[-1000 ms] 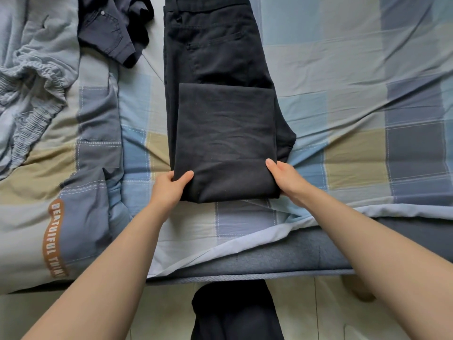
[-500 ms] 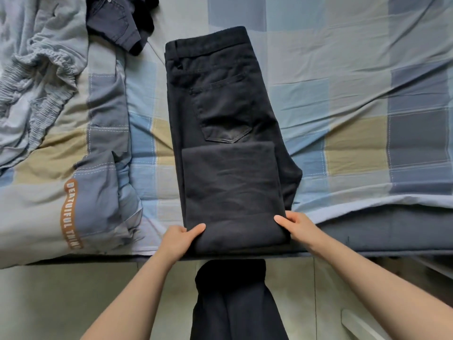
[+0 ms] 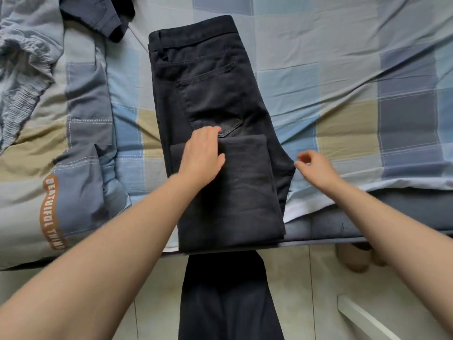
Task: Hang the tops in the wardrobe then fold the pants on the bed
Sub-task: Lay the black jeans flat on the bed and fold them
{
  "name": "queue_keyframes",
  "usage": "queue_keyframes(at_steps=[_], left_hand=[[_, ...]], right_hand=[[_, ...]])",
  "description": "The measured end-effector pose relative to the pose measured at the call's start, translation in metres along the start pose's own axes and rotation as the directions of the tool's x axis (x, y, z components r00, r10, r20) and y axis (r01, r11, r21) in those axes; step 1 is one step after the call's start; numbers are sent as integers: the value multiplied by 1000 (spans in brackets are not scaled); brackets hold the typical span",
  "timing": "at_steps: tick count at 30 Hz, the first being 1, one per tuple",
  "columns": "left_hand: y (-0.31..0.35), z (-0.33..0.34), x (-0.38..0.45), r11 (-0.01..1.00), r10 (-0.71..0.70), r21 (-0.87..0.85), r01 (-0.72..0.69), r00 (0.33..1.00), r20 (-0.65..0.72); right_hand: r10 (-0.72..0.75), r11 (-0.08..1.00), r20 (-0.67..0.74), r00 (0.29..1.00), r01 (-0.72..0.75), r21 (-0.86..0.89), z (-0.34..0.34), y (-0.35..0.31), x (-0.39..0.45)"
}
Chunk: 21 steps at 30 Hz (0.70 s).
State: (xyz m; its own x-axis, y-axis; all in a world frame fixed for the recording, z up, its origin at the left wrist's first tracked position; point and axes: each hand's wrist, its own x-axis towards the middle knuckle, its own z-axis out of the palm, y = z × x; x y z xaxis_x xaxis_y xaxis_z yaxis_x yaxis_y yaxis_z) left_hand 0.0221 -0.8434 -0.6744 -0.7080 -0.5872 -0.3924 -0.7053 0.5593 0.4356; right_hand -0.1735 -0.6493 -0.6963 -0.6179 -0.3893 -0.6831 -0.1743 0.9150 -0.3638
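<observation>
A bed (image 3: 343, 69) fills most of the view, covered by a checked sheet (image 3: 318, 45) in pale blue, slate, grey and tan squares, creased in long diagonal folds on the right. Its near edge shows a white hem over a dark grey mattress side (image 3: 392, 217). Below that lies a floor (image 3: 306, 290) of pale tiles, with a white strip (image 3: 362, 317) slanting across the lower right corner.

Along the left side of the bed a quilt (image 3: 73, 192) in the same colours is bunched up, bearing a brown band of lettering. Beyond it, at the far left, lies a rumpled light grey garment (image 3: 22, 57) with gathered elastic. A dark navy top (image 3: 98, 13) lies crumpled at the top edge.

The black pants (image 3: 208, 94) lie flat in the middle of the bed, waistband away from the person, back pocket up — the legs folded back over the thighs, the fold reaching the bed's near edge.

The left hand (image 3: 203, 155) rests palm down on the folded layer, fingers straight and together, gripping nothing. The right hand (image 3: 316, 165) hovers just beside the pants' right edge, fingers loosely curled, holding nothing — blurred at the tips.
</observation>
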Motion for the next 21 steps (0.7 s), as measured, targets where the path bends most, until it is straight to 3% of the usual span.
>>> queue_keyframes(at_steps=[3, 5, 7, 10, 14, 18, 21], left_hand=[[21, 7, 44, 998, -35, -30, 46, 952, 305], [30, 12, 55, 997, -79, 47, 65, 910, 407], [35, 8, 54, 998, -56, 57, 35, 907, 417], [32, -8, 32, 991, 127, -89, -98, 896, 426], [24, -29, -23, 930, 364, -227, -288, 797, 481], [12, -52, -59, 913, 374, -365, -182, 730, 572], [3, -64, -65, 893, 355, -440, -90, 741, 570]], right_hand=[[10, 996, 158, 987, -23, 85, -3, -7, 20], [34, 991, 243, 970, -64, 118, -5, -10, 26], [56, 992, 307, 950, -88, 92, -9, -14, 28], [29, 1000, 345, 938, -25, -16, -14, -26, 25], [-13, 889, 328, 945, 161, -428, -9, -62, 8], [-51, 777, 204, 978, 167, -607, 19, -95, -14], [-58, 776, 176, 983, 156, -611, 45, -109, -20]])
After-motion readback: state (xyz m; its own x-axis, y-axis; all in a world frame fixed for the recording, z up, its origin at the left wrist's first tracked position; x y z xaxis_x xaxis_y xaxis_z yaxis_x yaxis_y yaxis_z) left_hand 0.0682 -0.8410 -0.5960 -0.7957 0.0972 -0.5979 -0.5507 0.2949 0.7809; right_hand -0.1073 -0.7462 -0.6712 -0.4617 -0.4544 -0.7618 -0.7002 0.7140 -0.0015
